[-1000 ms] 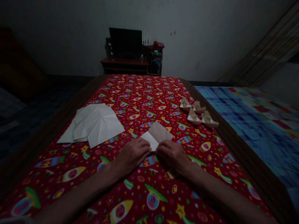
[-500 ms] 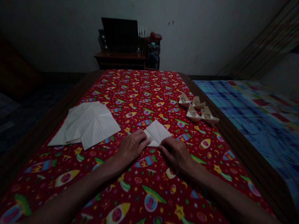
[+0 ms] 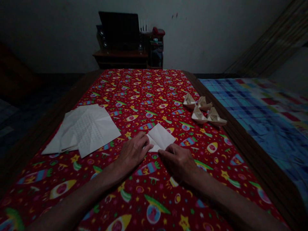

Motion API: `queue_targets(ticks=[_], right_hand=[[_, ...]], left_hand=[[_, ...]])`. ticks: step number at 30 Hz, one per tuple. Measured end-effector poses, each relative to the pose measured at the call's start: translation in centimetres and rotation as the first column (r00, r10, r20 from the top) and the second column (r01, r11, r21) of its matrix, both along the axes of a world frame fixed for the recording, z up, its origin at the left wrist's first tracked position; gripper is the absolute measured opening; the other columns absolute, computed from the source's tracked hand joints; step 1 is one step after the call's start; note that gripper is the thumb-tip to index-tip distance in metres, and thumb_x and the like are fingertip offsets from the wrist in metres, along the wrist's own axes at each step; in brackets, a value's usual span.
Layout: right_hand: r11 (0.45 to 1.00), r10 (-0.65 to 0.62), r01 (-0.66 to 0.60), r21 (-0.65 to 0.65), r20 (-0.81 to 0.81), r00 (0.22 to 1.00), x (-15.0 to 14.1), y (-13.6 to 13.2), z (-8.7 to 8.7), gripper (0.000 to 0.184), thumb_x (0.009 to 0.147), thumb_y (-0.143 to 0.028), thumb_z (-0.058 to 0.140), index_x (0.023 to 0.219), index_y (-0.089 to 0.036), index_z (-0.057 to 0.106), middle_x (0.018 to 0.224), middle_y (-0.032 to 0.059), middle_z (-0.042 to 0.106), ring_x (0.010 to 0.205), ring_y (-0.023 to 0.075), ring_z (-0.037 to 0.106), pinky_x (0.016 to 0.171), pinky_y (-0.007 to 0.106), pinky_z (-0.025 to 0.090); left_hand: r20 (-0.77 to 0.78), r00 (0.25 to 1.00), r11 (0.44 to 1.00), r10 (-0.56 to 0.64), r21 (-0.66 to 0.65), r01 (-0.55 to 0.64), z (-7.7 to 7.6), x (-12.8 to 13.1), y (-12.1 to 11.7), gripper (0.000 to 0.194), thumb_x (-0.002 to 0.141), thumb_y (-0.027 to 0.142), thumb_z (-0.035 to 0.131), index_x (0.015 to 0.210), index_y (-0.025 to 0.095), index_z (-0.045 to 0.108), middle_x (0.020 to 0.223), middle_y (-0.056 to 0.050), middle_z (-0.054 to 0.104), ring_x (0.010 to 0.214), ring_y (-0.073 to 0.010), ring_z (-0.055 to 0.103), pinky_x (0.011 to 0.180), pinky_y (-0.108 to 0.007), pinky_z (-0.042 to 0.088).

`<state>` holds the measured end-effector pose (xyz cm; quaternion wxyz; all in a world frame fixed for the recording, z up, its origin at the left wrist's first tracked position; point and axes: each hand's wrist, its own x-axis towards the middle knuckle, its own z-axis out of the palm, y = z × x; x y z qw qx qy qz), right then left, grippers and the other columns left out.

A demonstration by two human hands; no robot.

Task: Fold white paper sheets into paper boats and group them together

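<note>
Two hands on one bit of paper [image 3: 162, 136], right in front of the person on the red cloth [image 3: 154, 109]. Left hand [image 3: 134, 150]: thumb and fingers close together, holding the paper's left corner. Right hand [image 3: 179, 158]: fingers curled at the near corner, can't tell if they're pinching. A second ago the paper's right half was shaded, like it was tipped up; now it's evenly lit and looks flatter, so I'd guess that fold is being settled. Loose sheets [image 3: 106, 123] off left, four folded boats [image 3: 199, 118] off right. Those hollows are the nearest thing to containers; too dim to see inside.
</note>
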<state>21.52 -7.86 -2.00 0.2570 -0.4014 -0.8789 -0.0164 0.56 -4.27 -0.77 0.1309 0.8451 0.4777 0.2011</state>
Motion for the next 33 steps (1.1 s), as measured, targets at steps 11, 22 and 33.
queue_targets(ticks=[11,22,33], right_hand=[[0.998,-0.055,0.053,0.022,0.109,0.993,-0.4,-0.1,0.3,0.017,0.088,-0.023,0.049,0.091,-0.019,0.066,0.067,0.0016,0.054,0.057,0.0112,0.039,0.052,0.026,0.021],[0.995,-0.081,0.071,0.064,0.180,0.980,-0.7,-0.4,-0.2,0.020,0.090,-0.029,0.046,0.088,-0.020,0.064,0.063,0.0007,0.052,0.056,0.0130,0.038,0.053,0.028,0.020],[0.994,-0.087,0.075,0.076,0.174,0.981,-0.6,-0.3,-0.1,0.023,0.091,-0.028,0.045,0.087,-0.019,0.065,0.061,0.0005,0.051,0.053,0.0110,0.037,0.052,0.028,0.018]], left_hand=[[-0.126,0.991,0.973,-0.041,0.222,0.069,0.2,0.6,-0.7,0.016,0.090,0.021,0.048,0.105,0.017,0.052,0.107,-0.008,0.054,0.095,-0.0219,0.054,0.075,-0.034,0.049],[-0.294,0.920,0.950,-0.258,0.095,0.296,-0.4,-0.3,-4.6,0.050,0.091,0.022,0.039,0.140,0.014,0.030,0.148,-0.009,0.031,0.137,-0.0222,0.023,0.111,-0.043,0.025],[-0.371,0.919,0.962,-0.135,0.175,0.212,0.0,-3.4,-3.3,0.040,0.096,0.031,0.034,0.134,0.024,0.042,0.141,0.000,0.043,0.134,-0.0192,0.031,0.110,-0.041,0.021]])
